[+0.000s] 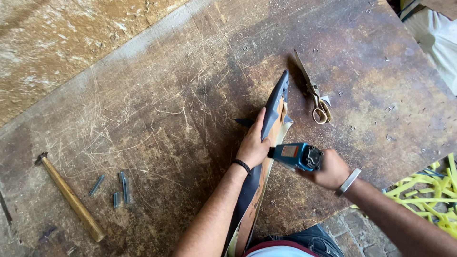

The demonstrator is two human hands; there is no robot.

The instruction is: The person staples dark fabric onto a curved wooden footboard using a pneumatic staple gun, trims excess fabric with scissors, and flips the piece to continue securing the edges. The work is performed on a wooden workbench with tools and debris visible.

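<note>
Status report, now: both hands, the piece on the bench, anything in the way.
Left hand pressing the grey-covered panel flat. Right hand gripping blue staple gun against its edge. Scissors lie just right, apart; hammer and staple strips far left.

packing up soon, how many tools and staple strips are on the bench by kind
hammer: 1
scissors: 1
staple gun, in the right hand: 1
staple strips: 4
padded board under the left hand: 1
total: 8
</note>
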